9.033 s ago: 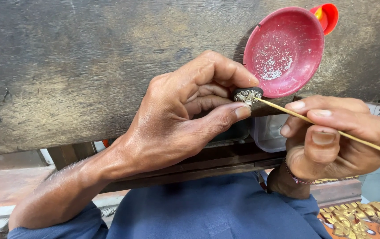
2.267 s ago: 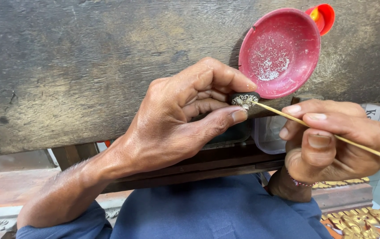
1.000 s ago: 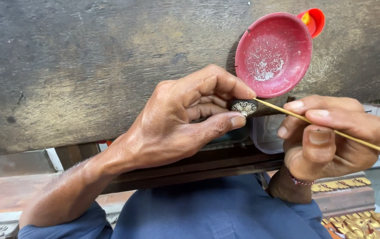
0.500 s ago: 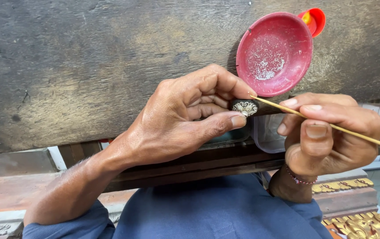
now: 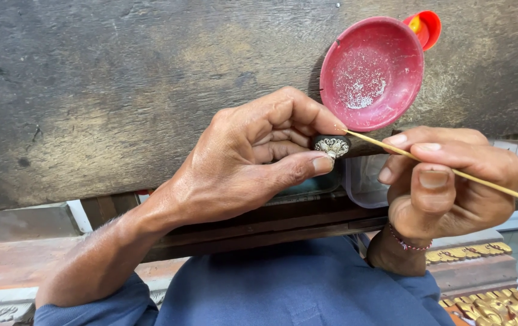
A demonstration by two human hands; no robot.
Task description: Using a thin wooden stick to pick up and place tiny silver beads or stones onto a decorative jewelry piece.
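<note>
My left hand [image 5: 253, 160] pinches a small dark round piece with a pale filigree ornament [image 5: 331, 146] between thumb and fingers, just above the edge of a worn wooden board [image 5: 120, 90]. My right hand [image 5: 446, 184] grips a thin wooden stick [image 5: 482, 181] between thumb and fingers. The stick's tip touches the ornament from the right. A shallow red dish [image 5: 372, 72] with pale powder inside lies on the board right behind both hands.
A small red cap [image 5: 425, 27] sits at the dish's far edge. A clear plastic container [image 5: 364, 181] stands below the board's edge. Gold ornamental strips [image 5: 500, 299] lie at the lower right. My blue-clothed lap [image 5: 295, 290] fills the bottom.
Both hands stay in the same grip throughout. The stick's tip shifts slightly against the ornament, and the view has drifted a little.
</note>
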